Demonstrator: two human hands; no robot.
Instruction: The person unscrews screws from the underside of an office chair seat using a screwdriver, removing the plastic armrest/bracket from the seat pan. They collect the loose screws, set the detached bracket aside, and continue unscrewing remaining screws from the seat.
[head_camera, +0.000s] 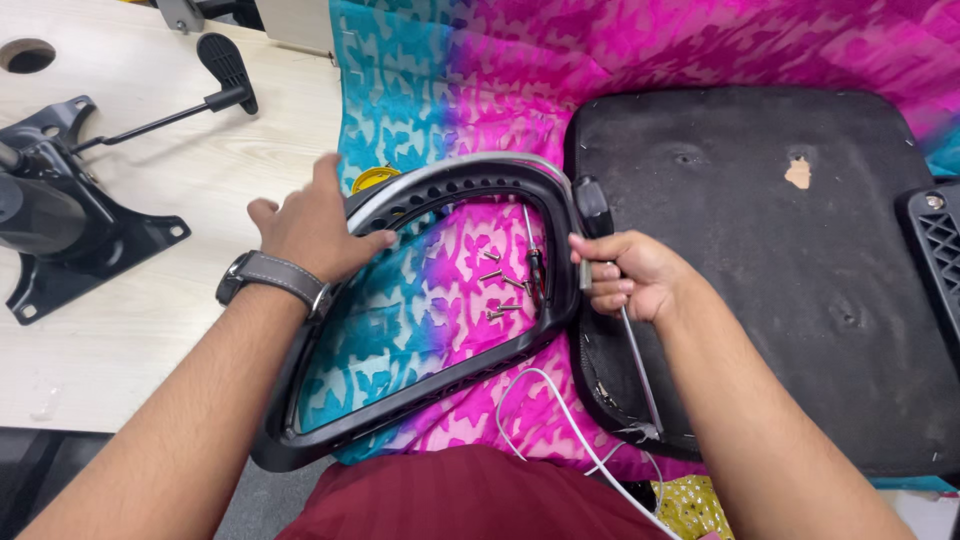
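Observation:
My left hand (313, 225) rests on the upper left curve of a black plastic chair armrest frame (455, 185), gripping it; a dark watch is on that wrist. My right hand (625, 275) is closed around a screwdriver (593, 208) with a black handle, its metal shaft running down past my wrist. This hand sits at the frame's right side, against the edge of a black chair seat base (760, 260). Several small silver screws (500, 285) and a second thin screwdriver (533, 255) lie on the pink and blue cloth (420, 310) inside the frame.
A black chair tilt mechanism (55, 225) with a lever (215, 75) lies on the light wooden table at the left. A yellow round object (375, 178) peeks from behind the frame. A white cable (560, 420) trails near my lap. Another black plastic part (940, 255) sits at the right edge.

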